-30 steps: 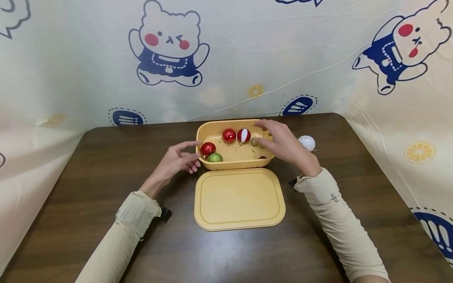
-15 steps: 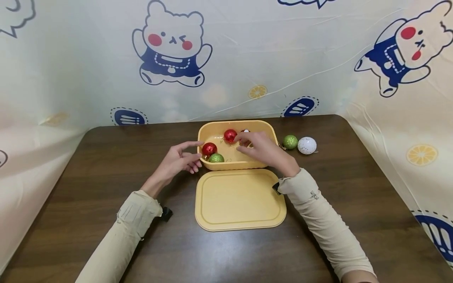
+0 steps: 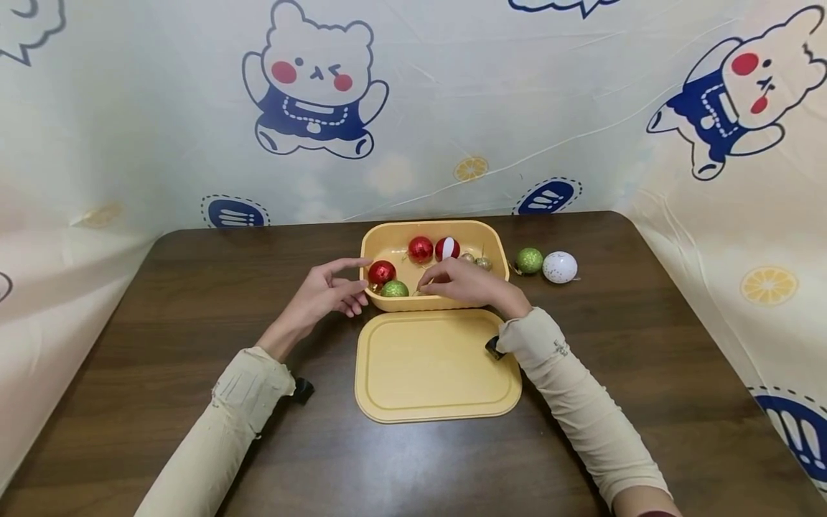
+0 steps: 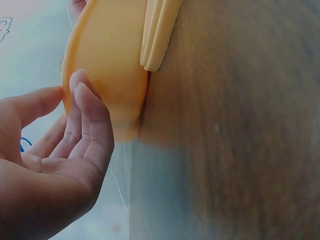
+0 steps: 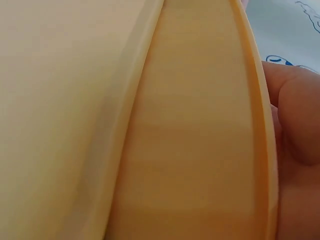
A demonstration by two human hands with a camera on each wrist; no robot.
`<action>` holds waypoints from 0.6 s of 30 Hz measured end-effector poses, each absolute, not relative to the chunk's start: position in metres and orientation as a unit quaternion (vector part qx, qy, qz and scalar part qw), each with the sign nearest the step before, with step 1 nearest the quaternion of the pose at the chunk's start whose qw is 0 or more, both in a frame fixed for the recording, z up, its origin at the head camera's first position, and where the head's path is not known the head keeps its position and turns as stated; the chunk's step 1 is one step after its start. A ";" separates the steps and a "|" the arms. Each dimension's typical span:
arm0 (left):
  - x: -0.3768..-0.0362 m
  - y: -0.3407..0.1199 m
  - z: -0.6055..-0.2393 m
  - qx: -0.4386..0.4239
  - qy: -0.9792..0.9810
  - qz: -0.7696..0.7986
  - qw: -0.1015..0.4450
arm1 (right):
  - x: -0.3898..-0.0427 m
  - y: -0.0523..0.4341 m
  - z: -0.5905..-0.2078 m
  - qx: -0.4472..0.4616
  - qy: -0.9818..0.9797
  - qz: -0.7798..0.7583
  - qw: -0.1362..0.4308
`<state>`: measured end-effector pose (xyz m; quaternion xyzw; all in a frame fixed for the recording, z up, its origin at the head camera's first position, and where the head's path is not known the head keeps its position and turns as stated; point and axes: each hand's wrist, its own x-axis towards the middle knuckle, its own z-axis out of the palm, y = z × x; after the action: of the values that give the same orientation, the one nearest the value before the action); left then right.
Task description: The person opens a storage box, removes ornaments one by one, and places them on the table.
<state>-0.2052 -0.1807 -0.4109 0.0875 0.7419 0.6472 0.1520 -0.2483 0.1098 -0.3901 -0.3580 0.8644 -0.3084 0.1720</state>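
In the head view my left hand (image 3: 331, 289) is at the left end of a yellow box (image 3: 370, 244). Its fingertips touch the rim, fingers loosely bent. My right hand (image 3: 468, 281) reaches over the near wall into the box, thumb and index fingertips low and close together beside a green glitter ball (image 3: 394, 289); whether they pinch something is hidden. Also inside are a shiny red ball (image 3: 382, 272), another red ball (image 3: 421, 249), a red-and-white ball (image 3: 447, 248) and two small gold balls, one a gold glitter ball (image 3: 483, 263).
A yellow lid (image 3: 438, 366) lies flat on the brown table (image 3: 194, 323) just in front of the box. To the box's right sit a green ball (image 3: 529, 261) and a white speckled ball (image 3: 560, 267). A patterned cloth (image 3: 413, 108) hangs behind the table.
My right hand has moved left from the box's right end, then down toward the near wall. The green ball on the table has come into view. My left hand stays at the rim.
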 end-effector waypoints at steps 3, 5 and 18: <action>-0.205 -0.180 -0.411 0.088 0.746 0.642 0.152 | -0.250 0.112 -0.393 -0.360 0.857 -0.319 0.185; -0.205 -0.181 -0.411 0.088 0.747 0.642 0.150 | -0.252 0.112 -0.395 -0.359 0.854 -0.323 0.191; -0.207 -0.181 -0.411 0.081 0.739 0.650 0.156 | -0.246 0.090 -0.393 -0.309 0.859 -0.358 0.195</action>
<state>-0.2069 -0.1807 -0.4111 0.0814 0.7391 0.6501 0.1564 -0.2460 0.0903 -0.3934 -0.3088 0.8592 -0.3585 0.1948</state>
